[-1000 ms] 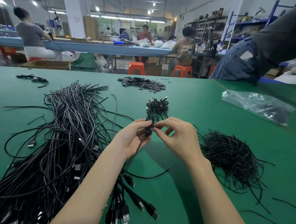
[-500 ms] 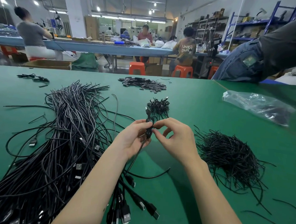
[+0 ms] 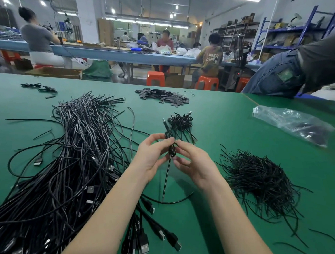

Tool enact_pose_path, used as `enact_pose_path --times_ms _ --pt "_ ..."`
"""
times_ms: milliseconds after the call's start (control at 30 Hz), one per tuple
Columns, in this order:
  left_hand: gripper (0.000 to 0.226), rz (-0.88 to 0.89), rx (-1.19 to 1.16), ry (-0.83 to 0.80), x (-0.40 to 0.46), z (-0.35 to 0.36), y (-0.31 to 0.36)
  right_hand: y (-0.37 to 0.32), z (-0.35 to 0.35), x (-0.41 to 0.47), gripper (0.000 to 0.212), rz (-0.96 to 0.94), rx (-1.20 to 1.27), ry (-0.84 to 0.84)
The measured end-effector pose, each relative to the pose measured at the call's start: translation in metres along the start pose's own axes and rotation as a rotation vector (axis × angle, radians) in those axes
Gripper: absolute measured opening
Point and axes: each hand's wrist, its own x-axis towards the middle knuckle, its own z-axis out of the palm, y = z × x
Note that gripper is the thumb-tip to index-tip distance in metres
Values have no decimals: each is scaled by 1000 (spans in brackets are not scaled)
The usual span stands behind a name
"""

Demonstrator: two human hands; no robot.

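Step in hand: binding a small coiled cable [image 3: 172, 150] round its waist. This is my reading, going by the stock of ties close by.
Coil position: in the air above the green table [image 3: 219, 128], mid-scene, between both hands and just in front of the heap of finished bundles [image 3: 180, 121].
Left hand [image 3: 152, 157]: fingers curled, forefinger and thumb pinching the coil's left side.
Right hand [image 3: 196, 166]: fingers [image 3: 181, 146] curled in, tips pinching the coil's upper right. Whether they also hold a tie end is hidden.
Loose strand [image 3: 167, 176]: thin and black, hanging from the coil toward the table. Tie or cable tail, cannot tell.
Supply: loose cables [image 3: 70, 161] spread to the left, under the left forearm. Tie heap [image 3: 259, 183] to the right, near the right wrist.
Doing it well: let the left pinch clamp the loops flat so none springs out. Let the right hand alone do the wrapping, snug at the waist. Finish the twist tight against the coil.
Watch for: the hanging strand snagging the cable curved on the table below; lift clear before setting down.
Put-down: likely onto the finished heap, well apart from the loose stock.
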Motion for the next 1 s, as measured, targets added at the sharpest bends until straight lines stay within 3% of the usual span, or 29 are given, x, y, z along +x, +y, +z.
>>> enact_pose_path --times_ms 67,133,333,500,700,833,1000 --pt "18 51 11 63 2 -1 -1 2 2 1 33 -126 -229 -1" --pt "16 89 53 86 3 -1 -3 5 2 1 37 -236 -279 7" --pt "28 87 326 101 4 -3 -7 9 -1 12 12 -377 -267 201" --pt "26 21 404 98 4 0 -10 -11 -3 73 10 -429 -343 361" --pt "26 -6 445 74 6 -2 -12 -47 -1 164 9 -345 -407 525" --pt "24 -12 452 69 6 -3 -14 -45 -8 188 16 -193 -597 507" --pt "19 -18 459 78 6 -2 -13 -39 -18 185 22 -251 -601 498"
